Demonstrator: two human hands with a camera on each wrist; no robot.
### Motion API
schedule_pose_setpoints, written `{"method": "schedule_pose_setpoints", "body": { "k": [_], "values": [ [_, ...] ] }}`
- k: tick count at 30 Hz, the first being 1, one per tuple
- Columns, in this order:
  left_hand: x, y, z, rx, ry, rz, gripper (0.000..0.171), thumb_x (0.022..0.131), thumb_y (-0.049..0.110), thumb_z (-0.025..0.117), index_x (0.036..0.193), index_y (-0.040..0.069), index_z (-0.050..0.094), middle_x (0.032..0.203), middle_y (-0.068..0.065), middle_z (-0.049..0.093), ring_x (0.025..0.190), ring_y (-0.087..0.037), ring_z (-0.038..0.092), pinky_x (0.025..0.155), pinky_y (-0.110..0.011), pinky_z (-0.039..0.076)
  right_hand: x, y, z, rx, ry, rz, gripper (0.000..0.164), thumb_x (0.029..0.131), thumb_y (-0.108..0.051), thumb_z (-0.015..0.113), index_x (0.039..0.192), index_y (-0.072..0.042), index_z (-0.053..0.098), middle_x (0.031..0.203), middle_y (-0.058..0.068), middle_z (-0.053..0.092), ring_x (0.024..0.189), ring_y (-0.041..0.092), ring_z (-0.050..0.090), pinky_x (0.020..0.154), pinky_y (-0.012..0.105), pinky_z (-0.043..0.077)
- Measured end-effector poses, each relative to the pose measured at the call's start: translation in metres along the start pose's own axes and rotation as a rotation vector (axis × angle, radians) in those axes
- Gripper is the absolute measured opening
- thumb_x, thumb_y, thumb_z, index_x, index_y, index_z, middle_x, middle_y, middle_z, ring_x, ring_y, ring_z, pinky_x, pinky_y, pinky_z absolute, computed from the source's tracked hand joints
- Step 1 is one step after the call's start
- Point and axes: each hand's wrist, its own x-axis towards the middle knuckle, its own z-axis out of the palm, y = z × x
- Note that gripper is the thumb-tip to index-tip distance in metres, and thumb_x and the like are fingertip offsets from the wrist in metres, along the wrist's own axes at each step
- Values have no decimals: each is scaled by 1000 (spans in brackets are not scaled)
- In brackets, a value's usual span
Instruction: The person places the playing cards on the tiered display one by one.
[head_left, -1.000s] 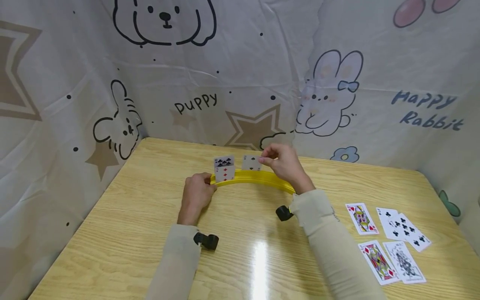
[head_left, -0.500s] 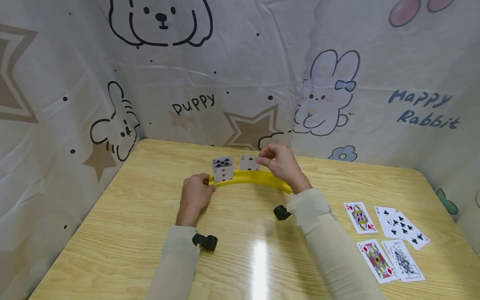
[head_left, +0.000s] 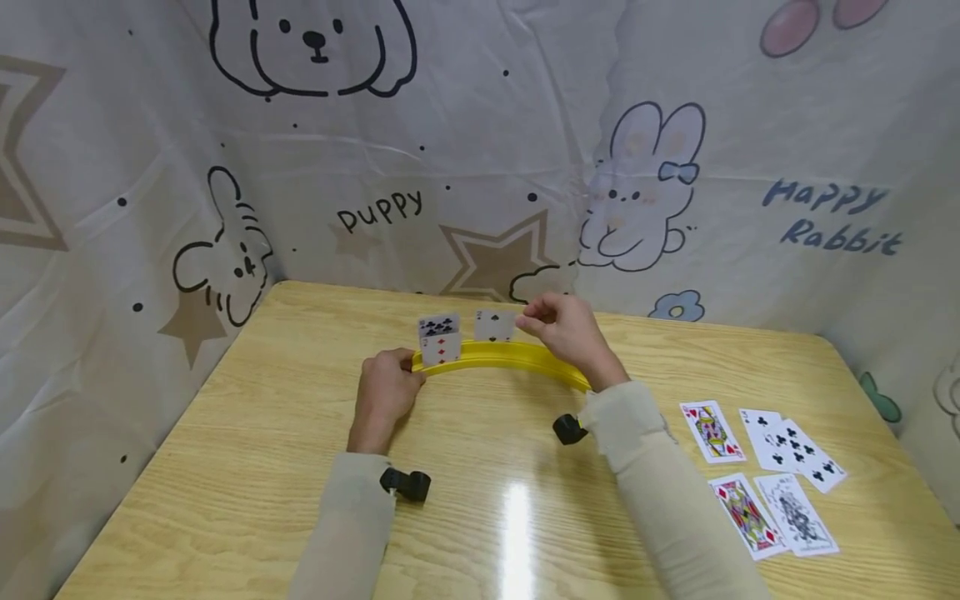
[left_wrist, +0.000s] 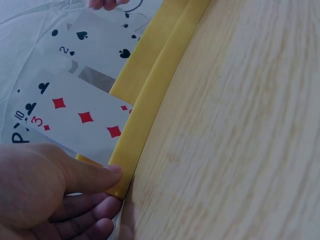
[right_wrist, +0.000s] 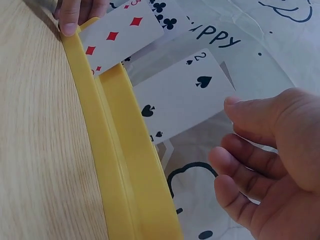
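The left end of the yellow rack (head_left: 510,356) is grasped by the left grip (head_left: 386,390), its thumb laid along the front lip and its other fingers curled about the end. Just inside that end, the three of diamonds (head_left: 441,350) is held upright in the rack's front groove, with a club card (head_left: 437,326) partly hidden directly behind it.

Nearer the rack's middle, at its rear side, the two of spades (head_left: 491,325) is seen face forward; its lower edge is cut off by the rear wall, and how deeply it is seated cannot be told. Its upper right corner is met by the thumb tip of the right grip (head_left: 572,335), bent above the rack's right half — whether the card is pinched or released cannot be told.

Well to the right of the rack, five cards are laid face up on the worktop (head_left: 247,483): a heart picture card (head_left: 712,432) nearest the rack, an upright club card (head_left: 757,433) overlapped with a slanted club card (head_left: 812,460), and, farther toward the viewer, a diamond picture card (head_left: 748,517) beside a joker (head_left: 797,515). Behind the rack, a printed cloth (head_left: 465,150) is hung.
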Motion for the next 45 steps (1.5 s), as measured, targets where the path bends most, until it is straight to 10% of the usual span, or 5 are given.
{"method": "schedule_pose_setpoints", "body": {
  "k": [45],
  "values": [
    [1,0,1,-2,-3,-28,40,89,10,76,126,-2,67,110,-17,70,99,-27,64,85,-43,52,-80,51,-71,-219,13,89,37,94,-24,72,120,2,68,105,11,70,96,28,63,80,43,52]
  ]
}}
